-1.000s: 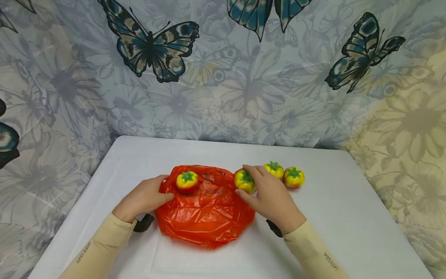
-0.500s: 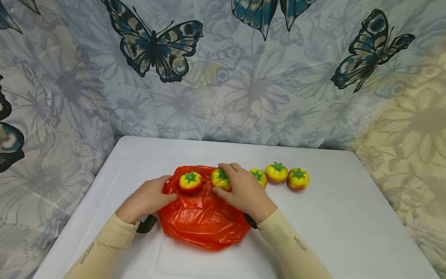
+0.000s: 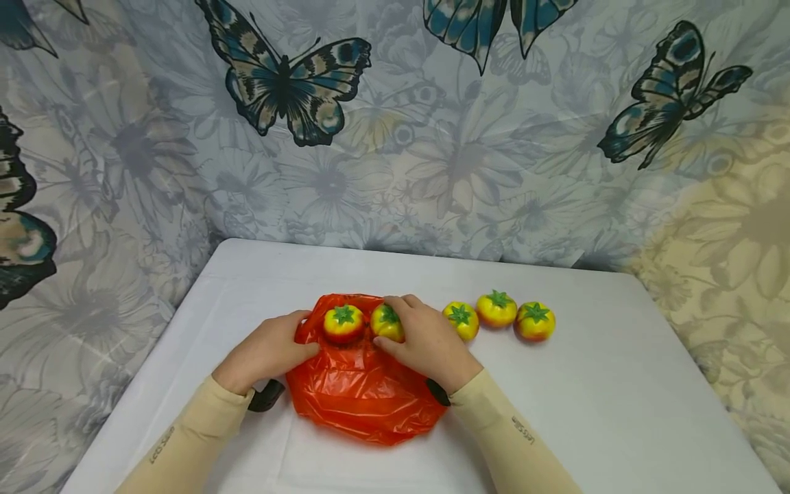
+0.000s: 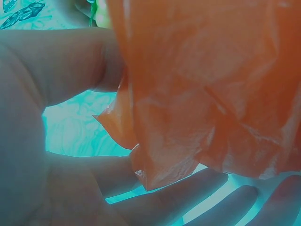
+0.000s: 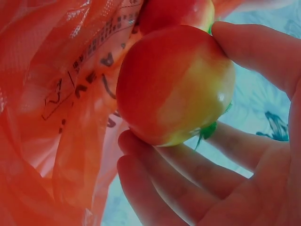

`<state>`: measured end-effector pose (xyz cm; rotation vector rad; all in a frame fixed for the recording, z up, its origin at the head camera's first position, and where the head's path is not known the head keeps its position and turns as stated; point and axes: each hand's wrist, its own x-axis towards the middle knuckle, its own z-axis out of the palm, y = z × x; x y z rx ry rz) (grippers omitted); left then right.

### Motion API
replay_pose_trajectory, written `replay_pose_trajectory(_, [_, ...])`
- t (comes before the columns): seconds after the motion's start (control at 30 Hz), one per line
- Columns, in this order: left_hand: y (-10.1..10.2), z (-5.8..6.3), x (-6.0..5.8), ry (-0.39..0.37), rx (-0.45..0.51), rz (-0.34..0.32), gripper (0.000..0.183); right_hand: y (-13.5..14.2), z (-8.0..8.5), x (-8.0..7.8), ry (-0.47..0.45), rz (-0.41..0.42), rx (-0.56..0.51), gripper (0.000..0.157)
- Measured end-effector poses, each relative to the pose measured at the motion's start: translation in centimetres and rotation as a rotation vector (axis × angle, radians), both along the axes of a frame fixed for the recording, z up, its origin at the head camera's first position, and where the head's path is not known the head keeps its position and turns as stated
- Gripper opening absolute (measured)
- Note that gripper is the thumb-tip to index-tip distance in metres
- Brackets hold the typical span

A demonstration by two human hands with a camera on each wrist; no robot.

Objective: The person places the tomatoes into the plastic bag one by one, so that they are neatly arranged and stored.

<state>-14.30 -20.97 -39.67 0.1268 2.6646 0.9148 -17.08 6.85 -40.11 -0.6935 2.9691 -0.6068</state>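
My left hand (image 3: 271, 346) is at the left edge of the red plastic bag (image 3: 364, 394), fingers extended and spread, touching the film. On the bag's upper part sits 1 yellow-red fruit (image 3: 343, 324). Just right of it, over the bag, is the held fruit (image 3: 385, 324), grasped between thumb and fingertips of my right hand (image 3: 426, 341). Farther right, 3 more fruits (image 3: 496, 311) rest on the white table (image 3: 617, 384).

Indoors: butterfly-print walls (image 3: 457, 151), white table (image 3: 617, 391)
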Motion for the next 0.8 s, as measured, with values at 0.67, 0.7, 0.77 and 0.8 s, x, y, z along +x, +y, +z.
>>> replay_pose_trajectory(0.67, [0.1,0.2,0.1,-0.008,-0.004,0.000,0.070,-0.5,-1.2,-0.3,-0.058,0.012,0.015,0.073])
replay_pose_trajectory(0.7, [0.1,0.2,0.2,-0.008,-0.005,0.000,0.070,-0.5,-1.3,-0.3,-0.057,0.013,0.015,0.072])
replay_pose_trajectory(0.77, [0.1,0.2,0.2,-0.009,-0.005,0.000,0.070,-0.6,-1.4,-0.4,-0.057,0.015,0.018,0.073])
replay_pose_trajectory(0.8, [0.1,0.2,0.2,-0.009,-0.004,-0.001,0.070,-0.5,-1.4,-0.4,-0.057,0.015,0.018,0.073])
